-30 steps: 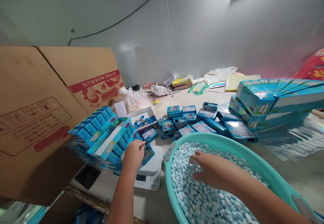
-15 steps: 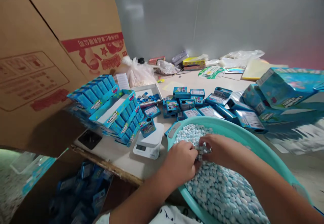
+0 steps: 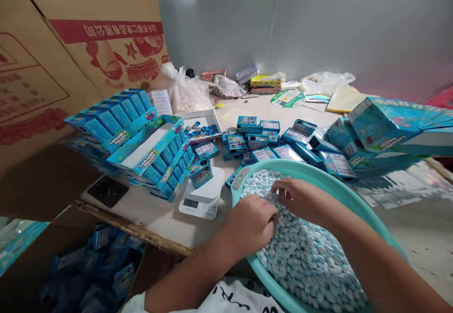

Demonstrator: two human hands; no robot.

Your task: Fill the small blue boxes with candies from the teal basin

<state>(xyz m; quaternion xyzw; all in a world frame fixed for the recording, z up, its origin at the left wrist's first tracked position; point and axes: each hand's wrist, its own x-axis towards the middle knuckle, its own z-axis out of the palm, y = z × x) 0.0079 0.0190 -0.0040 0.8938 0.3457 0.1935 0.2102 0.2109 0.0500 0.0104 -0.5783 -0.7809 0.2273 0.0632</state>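
Observation:
Over a turquoise tub [image 3: 368,209] of small pale-blue and white candies [image 3: 318,256], both my hands work close together. My left hand [image 3: 253,221] is curled closed above the tub's near-left side; what is inside it, if anything, is hidden. My right hand [image 3: 293,197] hangs just over the candies, its fingers bent and apart, with nothing visible in them. A small blue candy box [image 3: 200,173] stands on a white digital scale [image 3: 200,207] left of the tub.
Display trays of blue boxes [image 3: 152,155] are stacked at left beside a large cardboard carton [image 3: 106,58]. Loose blue boxes [image 3: 262,140] lie behind the tub. A shallow tray [image 3: 215,126] holds small blue caps. More boxes [image 3: 102,261] fill a carton below the table edge.
The silvery thing between my hands is no longer visible. My right hand's fingers have come apart, while my left stays curled. The whole view has shifted slightly.

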